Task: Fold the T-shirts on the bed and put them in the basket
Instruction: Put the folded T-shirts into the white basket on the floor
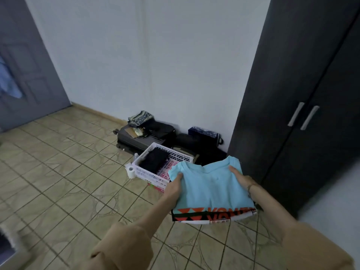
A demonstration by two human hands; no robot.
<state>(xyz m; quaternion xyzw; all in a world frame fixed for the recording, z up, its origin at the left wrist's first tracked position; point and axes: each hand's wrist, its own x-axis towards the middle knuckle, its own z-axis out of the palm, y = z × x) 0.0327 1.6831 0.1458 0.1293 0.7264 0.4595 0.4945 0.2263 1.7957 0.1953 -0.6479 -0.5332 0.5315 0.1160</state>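
A tiled floor (58, 172) runs to a pale wall, with a dark wardrobe (302, 94) at the right and a grey door (25, 75) at the left. Against the wall, on the floor, lies a dark suitcase (134, 139) with bags beside it, and just in front of that stands the white lattice basket (148, 177), which already holds a folded dark garment (154, 159) along its left side; a paper roll (131, 171) stands at the basket's near-left corner. A folded light-blue T-shirt (212, 188) is held in the air on the near side of the basket, overlapping its near-right corner in this view, apparently with another printed folded piece (214, 216) under it. The left hand (175, 185) grips the left edge, thumb on top, and the right hand (240, 177) grips the right edge the same way. The cloth is light and limp, so the fold will likely sag or open unless both sides stay supported from beneath; lowering it flat into the free right part of the basket looks the safest way.
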